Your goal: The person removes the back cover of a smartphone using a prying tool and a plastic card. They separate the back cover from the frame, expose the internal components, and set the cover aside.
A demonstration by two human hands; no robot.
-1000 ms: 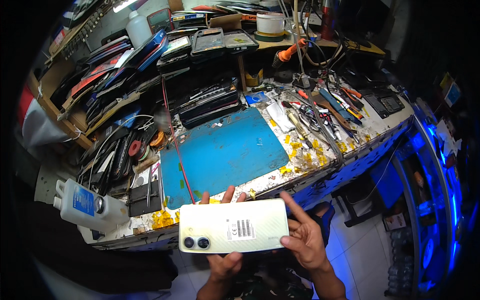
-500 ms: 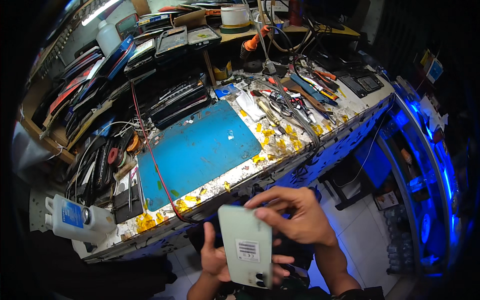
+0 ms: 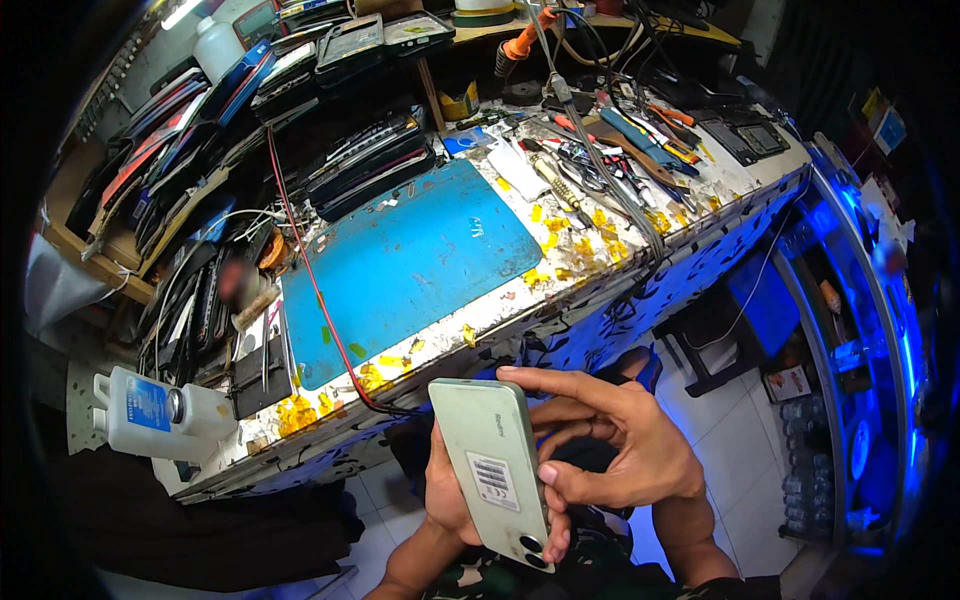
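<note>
A pale green smartphone [image 3: 478, 425] is held tilted in front of the bench, its back toward me. A white printed label sits on its middle, and dark round camera lenses are at its lower end. My left hand [image 3: 448, 492] is wrapped around it from behind, with fingertips curling over the lower right edge. At the top right corner rests the index finger of my right hand [image 3: 635, 445], while its thumb presses on the right edge near the label. The phone's screen side is hidden.
A blue work mat [image 3: 410, 270] covers the bench beyond the phone. Pliers, tweezers and other hand tools [image 3: 640, 150] lie right of it among yellow tape scraps. A white jug [image 3: 150, 410] stands at the left corner. Stacked phone cases [image 3: 370, 160] line the back; a red cable [image 3: 315, 285] crosses the mat.
My left fingers have closed around the phone. The right thumb has slid from its upper back down to the right edge. The view has shifted, and the phone's back is seen more sharply.
</note>
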